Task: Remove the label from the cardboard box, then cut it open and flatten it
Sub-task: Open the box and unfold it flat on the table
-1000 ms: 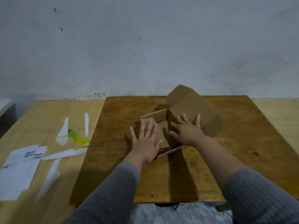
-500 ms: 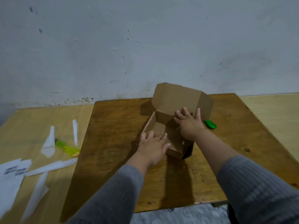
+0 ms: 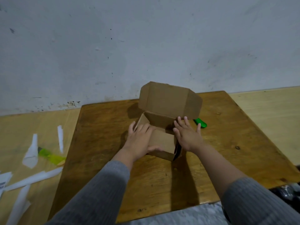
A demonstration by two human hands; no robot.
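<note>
A small brown cardboard box [image 3: 162, 142] stands on the dark wooden table [image 3: 227, 143], its lid [image 3: 168, 99] swung up and back with side flaps bent. My left hand [image 3: 140, 140] lies on the box's left wall, fingers straight over the rim and thumb along the front edge. My right hand [image 3: 188, 135] presses flat against the box's right side, fingers spread. A green cutter [image 3: 200, 122] lies just behind my right hand, partly hidden by the lid.
White label scraps [image 3: 30, 153] and paper strips [image 3: 60, 138] lie on the lighter table at the left, beside a yellow-green tool [image 3: 50, 155]. Printed label pieces [image 3: 4, 181] sit at the far left edge. A white wall rises behind the table.
The lid has swung up and back, leaving the box open. Both hands moved from pressing its top to its left and right sides. The green cutter came into view.
</note>
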